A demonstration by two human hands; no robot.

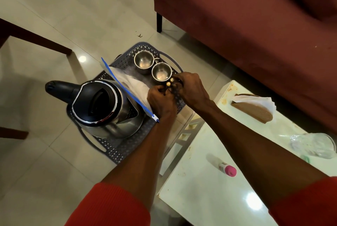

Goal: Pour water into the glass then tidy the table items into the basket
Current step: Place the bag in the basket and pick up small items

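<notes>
Nearest the camera, two red sleeves point(113, 205) lead out to two bare forearms. On the white worktop point(215, 202) at right lie one pink-capped bottle point(228, 169), one clear glass point(312, 145) tipped on its side, and one brown holder point(252, 110) with white tissue. Whether the glass holds water cannot be told.

Beyond the worktop's left edge, one grey perforated basket point(118, 150) sits on the tiled floor. It holds one steel kettle point(102, 105) with a black lid, one white zip bag point(131, 84) with a blue strip, and two steel cups point(144, 59) side by side at the far end.

Over the basket's right side, the left hand point(160, 101) and the right hand point(191, 89) meet, fingers curled; each grip pinches small brass-tipped items point(169, 82), two tips showing, just beside the nearer cup. What they are is too small to tell.

Farthest off stand one maroon sofa point(246, 16) and dark wooden legs point(36, 38).
</notes>
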